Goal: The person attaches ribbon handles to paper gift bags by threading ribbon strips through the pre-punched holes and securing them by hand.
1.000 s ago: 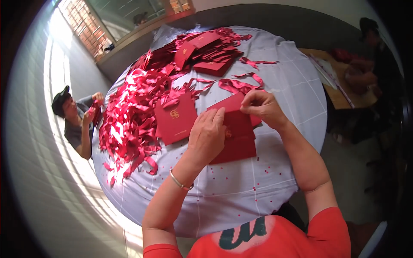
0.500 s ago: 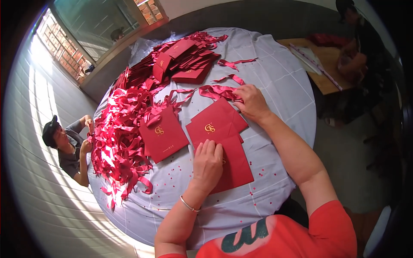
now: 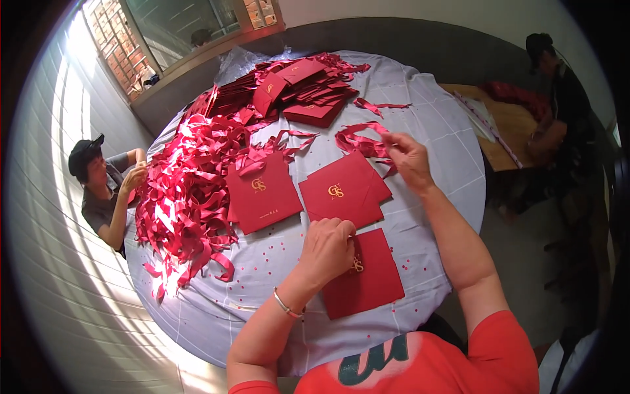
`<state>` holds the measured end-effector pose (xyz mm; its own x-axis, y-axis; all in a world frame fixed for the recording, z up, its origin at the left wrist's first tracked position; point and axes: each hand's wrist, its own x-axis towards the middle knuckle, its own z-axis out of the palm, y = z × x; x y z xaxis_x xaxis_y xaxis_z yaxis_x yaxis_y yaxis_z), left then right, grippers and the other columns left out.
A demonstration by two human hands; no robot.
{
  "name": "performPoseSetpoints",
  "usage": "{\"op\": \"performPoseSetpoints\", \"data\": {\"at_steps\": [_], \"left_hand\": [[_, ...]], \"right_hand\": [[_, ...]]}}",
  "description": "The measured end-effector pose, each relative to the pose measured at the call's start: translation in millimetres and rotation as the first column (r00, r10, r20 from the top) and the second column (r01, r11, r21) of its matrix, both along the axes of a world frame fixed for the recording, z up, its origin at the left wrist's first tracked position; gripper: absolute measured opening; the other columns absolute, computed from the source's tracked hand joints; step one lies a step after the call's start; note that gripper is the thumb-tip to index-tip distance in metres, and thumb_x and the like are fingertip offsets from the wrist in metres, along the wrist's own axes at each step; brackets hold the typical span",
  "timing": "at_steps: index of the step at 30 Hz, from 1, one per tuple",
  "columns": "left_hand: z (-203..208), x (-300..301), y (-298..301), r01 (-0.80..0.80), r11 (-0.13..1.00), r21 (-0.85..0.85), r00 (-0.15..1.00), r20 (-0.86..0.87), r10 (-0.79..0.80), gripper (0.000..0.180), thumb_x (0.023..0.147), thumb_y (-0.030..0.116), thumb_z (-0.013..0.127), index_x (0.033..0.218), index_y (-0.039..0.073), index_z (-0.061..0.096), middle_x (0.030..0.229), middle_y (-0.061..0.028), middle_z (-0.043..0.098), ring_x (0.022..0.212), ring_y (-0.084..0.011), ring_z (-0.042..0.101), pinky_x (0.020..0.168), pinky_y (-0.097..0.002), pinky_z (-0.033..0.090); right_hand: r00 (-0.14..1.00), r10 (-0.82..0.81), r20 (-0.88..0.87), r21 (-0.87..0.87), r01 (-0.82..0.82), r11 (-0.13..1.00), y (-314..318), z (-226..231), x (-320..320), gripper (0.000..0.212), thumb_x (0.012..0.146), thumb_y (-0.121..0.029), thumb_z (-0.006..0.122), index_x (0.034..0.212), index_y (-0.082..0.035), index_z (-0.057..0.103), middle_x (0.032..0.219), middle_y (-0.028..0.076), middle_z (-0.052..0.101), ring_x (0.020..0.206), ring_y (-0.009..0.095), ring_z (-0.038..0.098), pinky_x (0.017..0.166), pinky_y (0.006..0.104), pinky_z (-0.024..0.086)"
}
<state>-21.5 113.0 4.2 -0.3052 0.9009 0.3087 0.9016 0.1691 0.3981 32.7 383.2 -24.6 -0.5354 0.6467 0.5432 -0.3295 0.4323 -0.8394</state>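
The left hand [image 3: 328, 248] hides the upper left corner of the near bag [image 3: 369, 285] and part of its gold mark; its fingers curl under, so whether they grip it I cannot tell. Beyond the bag pile [image 3: 344, 190], the right hand [image 3: 411, 163] bends at the wrist, fingers narrowed beside the ribbon [image 3: 367, 148]; their hold is unclear. Both forearms reach over the tabletop [image 3: 426, 197].

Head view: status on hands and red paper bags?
Left hand on nearest red paper bag. Right hand at loose red ribbon. Ribbon heap left, clear of hands.
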Motion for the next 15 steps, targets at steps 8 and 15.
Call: {"op": "performPoseSetpoints", "data": {"at_steps": [8, 15], "left_hand": [[23, 11, -6, 0.154, 0.957, -0.247, 0.943, 0.327, -0.067, 0.020, 0.079, 0.015, 0.071, 0.094, 0.002, 0.070, 0.086, -0.0158, 0.069, 0.085, -0.0328, 0.067, 0.075, -0.0433, 0.052], [25, 19, -8, 0.320, 0.913, -0.254, 0.887, 0.419, -0.195, 0.018, 0.082, 0.015, 0.071, 0.092, 0.000, 0.068, 0.083, -0.0186, 0.069, 0.081, -0.0339, 0.067, 0.071, -0.0407, 0.053]], "right_hand": [[0.927, -0.040, -0.373, -0.129, -0.009, 0.992, -38, 64, 27, 0.025, 0.096, -0.015, 0.066, 0.116, -0.001, 0.069, 0.110, 0.009, 0.071, 0.098, 0.012, 0.065, 0.083, 0.0265, 0.052], [0.960, 0.136, -0.243, -0.083, -0.160, 0.984, -58, 157, 21, 0.026, 0.101, -0.012, 0.054, 0.123, -0.001, 0.063, 0.113, 0.013, 0.070, 0.104, 0.019, 0.067, 0.089, 0.0305, 0.054]]}}
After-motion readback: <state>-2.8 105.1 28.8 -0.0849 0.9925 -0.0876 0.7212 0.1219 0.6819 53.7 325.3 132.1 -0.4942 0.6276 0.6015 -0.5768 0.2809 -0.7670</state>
